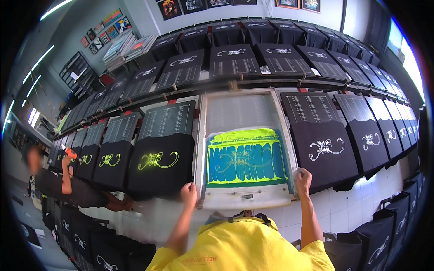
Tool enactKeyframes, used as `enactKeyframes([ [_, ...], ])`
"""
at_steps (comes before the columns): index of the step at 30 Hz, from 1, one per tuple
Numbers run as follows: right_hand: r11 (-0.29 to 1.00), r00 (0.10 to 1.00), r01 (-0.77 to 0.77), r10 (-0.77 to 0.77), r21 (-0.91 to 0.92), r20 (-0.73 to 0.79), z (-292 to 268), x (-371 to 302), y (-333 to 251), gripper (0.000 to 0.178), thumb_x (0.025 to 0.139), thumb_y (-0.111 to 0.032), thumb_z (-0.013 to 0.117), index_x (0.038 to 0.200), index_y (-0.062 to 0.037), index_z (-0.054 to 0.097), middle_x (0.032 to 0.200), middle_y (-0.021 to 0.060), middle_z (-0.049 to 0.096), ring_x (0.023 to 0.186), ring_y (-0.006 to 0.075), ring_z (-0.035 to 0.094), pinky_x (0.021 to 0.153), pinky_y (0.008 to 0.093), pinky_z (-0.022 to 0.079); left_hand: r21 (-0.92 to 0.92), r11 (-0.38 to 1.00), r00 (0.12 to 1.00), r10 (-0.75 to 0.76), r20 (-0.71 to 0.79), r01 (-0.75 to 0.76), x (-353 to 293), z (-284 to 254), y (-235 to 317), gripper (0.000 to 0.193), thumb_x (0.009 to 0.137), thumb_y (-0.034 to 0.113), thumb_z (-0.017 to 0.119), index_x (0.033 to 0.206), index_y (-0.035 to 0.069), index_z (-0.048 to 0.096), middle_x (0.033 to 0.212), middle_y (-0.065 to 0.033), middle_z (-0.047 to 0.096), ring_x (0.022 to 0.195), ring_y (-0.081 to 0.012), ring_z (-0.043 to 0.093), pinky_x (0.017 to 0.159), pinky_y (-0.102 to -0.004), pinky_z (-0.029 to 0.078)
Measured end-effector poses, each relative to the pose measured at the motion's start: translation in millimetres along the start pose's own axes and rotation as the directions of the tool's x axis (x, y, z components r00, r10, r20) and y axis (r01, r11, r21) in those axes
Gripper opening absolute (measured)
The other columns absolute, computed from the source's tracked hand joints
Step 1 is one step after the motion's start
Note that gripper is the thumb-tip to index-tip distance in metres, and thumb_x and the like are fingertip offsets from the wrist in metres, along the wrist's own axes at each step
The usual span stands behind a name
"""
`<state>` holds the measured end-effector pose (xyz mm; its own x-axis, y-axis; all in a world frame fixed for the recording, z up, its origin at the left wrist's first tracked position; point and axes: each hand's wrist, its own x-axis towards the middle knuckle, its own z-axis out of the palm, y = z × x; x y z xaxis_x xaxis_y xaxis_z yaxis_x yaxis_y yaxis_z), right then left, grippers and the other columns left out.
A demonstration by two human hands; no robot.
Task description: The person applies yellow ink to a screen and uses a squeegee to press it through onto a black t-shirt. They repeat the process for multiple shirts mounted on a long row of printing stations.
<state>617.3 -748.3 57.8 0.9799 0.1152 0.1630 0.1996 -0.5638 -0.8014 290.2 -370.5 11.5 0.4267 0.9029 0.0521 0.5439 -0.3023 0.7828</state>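
Note:
A screen-printing frame (pixel 246 105) with a pale rim lies flat on the long table in front of me. Its blue mesh (pixel 246 160) is smeared with bright yellow-green ink. My left hand (pixel 189 193) grips the frame's near left corner. My right hand (pixel 303 179) grips the near right edge. Left of the frame lies a black shirt with a yellow-green scroll print (pixel 158 160). Right of it lies a black shirt with a white scroll print (pixel 326 149).
Rows of black shirts on boards run along the table both ways and on a second row (pixel 233 61) behind. At the left another person (pixel 68 180) holds an orange tool over a shirt. More black shirts hang below the table's front edge (pixel 389 226).

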Motion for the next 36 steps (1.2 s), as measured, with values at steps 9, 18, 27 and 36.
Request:
enactKeyframes([
  [9, 0.999, 0.998, -0.04, 0.04, 0.0, 0.038, -0.3, 5.6, -22.6, 0.024, 0.082, -0.003, 0.058, 0.102, 0.003, 0.071, 0.087, 0.0179, 0.071, 0.079, 0.0259, 0.069, 0.075, 0.034, 0.052, -0.025, 0.989, 0.984, 0.146, -0.102, -0.149, 8.1, 5.5, 5.2, 0.03, 0.089, 0.021, 0.055, 0.077, -0.006, 0.06, 0.056, -0.0157, 0.05, 0.051, -0.0216, 0.049, 0.054, -0.0385, 0.038],
  [18, 0.998, 0.998, -0.061, 0.061, -0.02, 0.02, 12.1, 8.0, -7.5, 0.024, 0.083, -0.005, 0.058, 0.102, 0.0012, 0.071, 0.085, 0.0179, 0.071, 0.078, 0.0249, 0.069, 0.074, 0.0341, 0.052, 0.069, 0.997, 0.997, -0.037, 0.066, 0.032, 15.7, -2.7, 8.2, 0.029, 0.089, 0.024, 0.06, 0.093, -0.002, 0.07, 0.087, -0.0184, 0.07, 0.079, -0.0312, 0.068, 0.071, -0.0381, 0.051],
  [27, 0.998, 0.998, -0.068, 0.068, 0.003, 0.005, 15.1, 6.9, -10.3, 0.022, 0.082, -0.004, 0.058, 0.098, 0.002, 0.071, 0.079, 0.0166, 0.069, 0.073, 0.0232, 0.068, 0.071, 0.0337, 0.051, 0.041, 0.997, 0.987, -0.071, 0.142, 0.066, 12.7, -14.8, 34.0, 0.03, 0.092, 0.026, 0.056, 0.086, -0.002, 0.067, 0.08, -0.0159, 0.069, 0.073, -0.0255, 0.066, 0.068, -0.0377, 0.049],
  [36, 0.992, 0.992, -0.122, 0.121, 0.023, 0.032, 23.4, 8.3, -8.0, 0.022, 0.082, -0.004, 0.059, 0.099, 0.0026, 0.071, 0.078, 0.0159, 0.069, 0.072, 0.0218, 0.067, 0.069, 0.0327, 0.05, 0.156, 0.973, 0.985, 0.161, 0.067, -0.17, 22.3, -0.8, 1.9, 0.026, 0.088, 0.018, 0.057, 0.075, -0.004, 0.059, 0.065, -0.0223, 0.056, 0.06, -0.0366, 0.059, 0.059, -0.0417, 0.044],
])
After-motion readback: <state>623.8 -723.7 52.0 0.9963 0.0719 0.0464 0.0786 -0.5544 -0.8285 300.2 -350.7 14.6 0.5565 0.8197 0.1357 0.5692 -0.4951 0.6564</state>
